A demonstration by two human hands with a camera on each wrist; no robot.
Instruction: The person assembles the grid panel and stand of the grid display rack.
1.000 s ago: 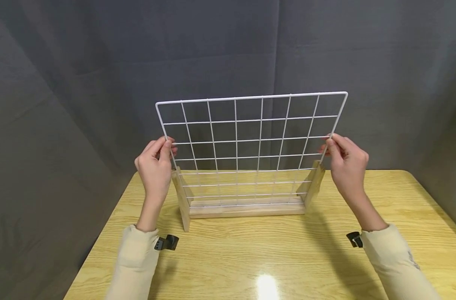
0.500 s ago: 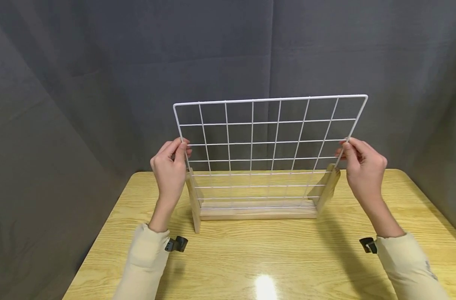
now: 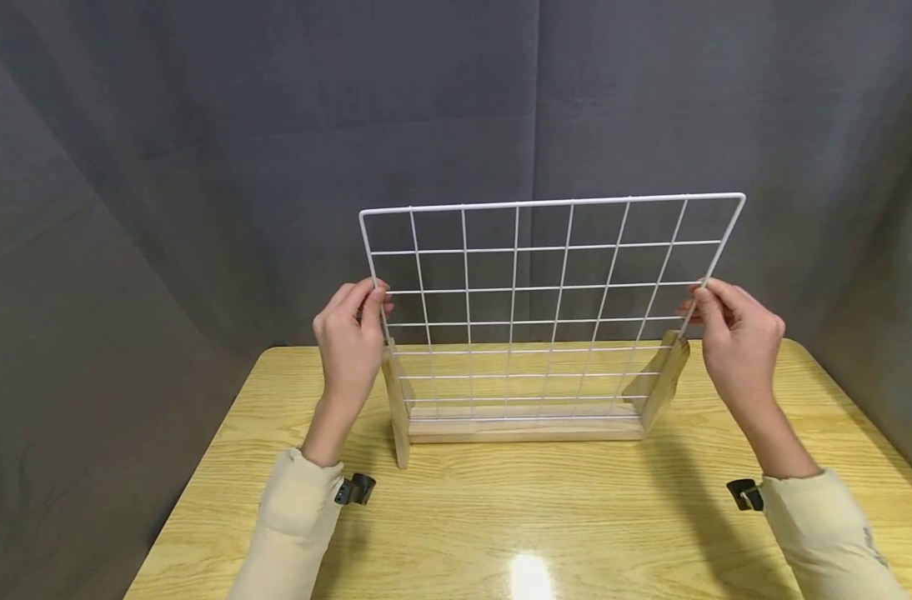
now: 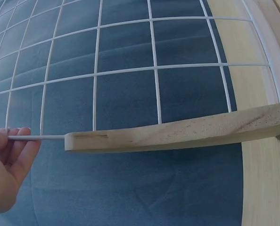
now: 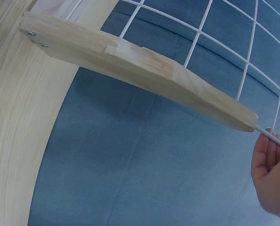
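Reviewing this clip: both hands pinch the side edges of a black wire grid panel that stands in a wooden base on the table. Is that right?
Not quite: the wire grid panel is white, not black, as the head view shows. The rest holds: the left hand and the right hand pinch its side edges, and it stands in the wooden base on the table.

A dark grey cloth backdrop (image 3: 201, 167) fills the upper half of the frame and runs down both sides, hanging in soft folds with a vertical seam near the centre top. Below it, a light wooden table (image 3: 501, 517) with a visible grain and rounded far corners spans the lower half. A bright spot of reflected light (image 3: 529, 575) sits at bottom centre.
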